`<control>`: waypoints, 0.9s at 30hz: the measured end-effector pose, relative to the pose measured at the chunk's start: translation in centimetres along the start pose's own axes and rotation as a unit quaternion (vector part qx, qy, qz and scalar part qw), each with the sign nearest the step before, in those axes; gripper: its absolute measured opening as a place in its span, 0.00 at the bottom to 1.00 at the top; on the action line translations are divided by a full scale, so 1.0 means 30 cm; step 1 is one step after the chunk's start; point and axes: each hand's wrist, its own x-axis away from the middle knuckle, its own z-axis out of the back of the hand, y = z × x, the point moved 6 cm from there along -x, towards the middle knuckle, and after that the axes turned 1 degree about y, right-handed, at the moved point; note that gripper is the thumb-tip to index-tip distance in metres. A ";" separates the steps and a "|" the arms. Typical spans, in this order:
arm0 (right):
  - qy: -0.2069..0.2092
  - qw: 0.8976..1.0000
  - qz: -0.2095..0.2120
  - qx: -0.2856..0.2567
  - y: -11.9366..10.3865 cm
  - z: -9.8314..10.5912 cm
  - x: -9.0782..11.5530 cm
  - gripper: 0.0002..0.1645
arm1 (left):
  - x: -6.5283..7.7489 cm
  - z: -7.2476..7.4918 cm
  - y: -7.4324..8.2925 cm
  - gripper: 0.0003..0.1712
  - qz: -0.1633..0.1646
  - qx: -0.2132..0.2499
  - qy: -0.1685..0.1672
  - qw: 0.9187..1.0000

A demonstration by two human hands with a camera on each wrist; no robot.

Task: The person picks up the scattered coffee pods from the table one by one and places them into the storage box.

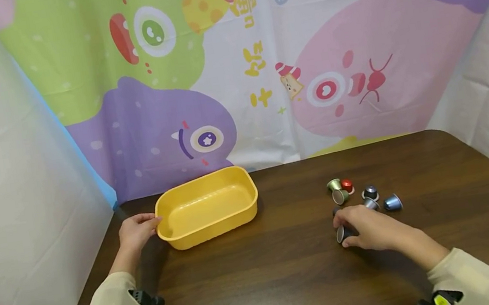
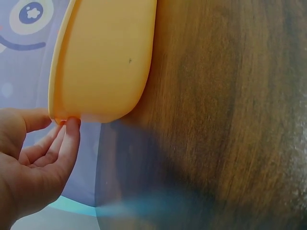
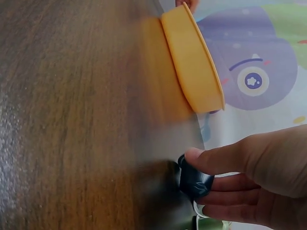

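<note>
My left hand (image 1: 136, 232) pinches the near-left end of the rim of a yellow plastic basin (image 1: 212, 230) between thumb and fingers. The basin stands on the table and holds nothing. To the right, my right hand (image 1: 371, 227) grips a dark coffee capsule (image 3: 195, 182), thumb on one side and fingers on the other. Its open-looking round end faces left. Just past the fingertips, another dark capsule (image 1: 336, 210) is mostly hidden. Behind the hand lie a silver capsule (image 1: 370, 203), a blue capsule (image 1: 393, 202) and a black capsule (image 1: 370, 192).
Farther back sit a red capsule (image 1: 347, 185) and two green ones, the nearer green capsule (image 1: 340, 196) tipped over. All rest on a dark wooden table (image 1: 264, 286). A cartoon-printed curtain (image 1: 270, 133) hangs along its back edge, with white cloth at both sides.
</note>
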 end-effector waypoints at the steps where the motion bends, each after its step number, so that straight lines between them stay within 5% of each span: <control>1: -0.001 1.000 0.000 -0.001 0.001 -0.002 0.001 0.17 | 0.003 -0.001 0.002 0.23 -0.002 -0.003 -0.003 1.000; 27: 0.004 1.000 0.014 -0.018 0.007 -0.011 0.006 0.16 | 0.053 -0.044 0.033 0.24 0.006 0.004 -0.066 0.998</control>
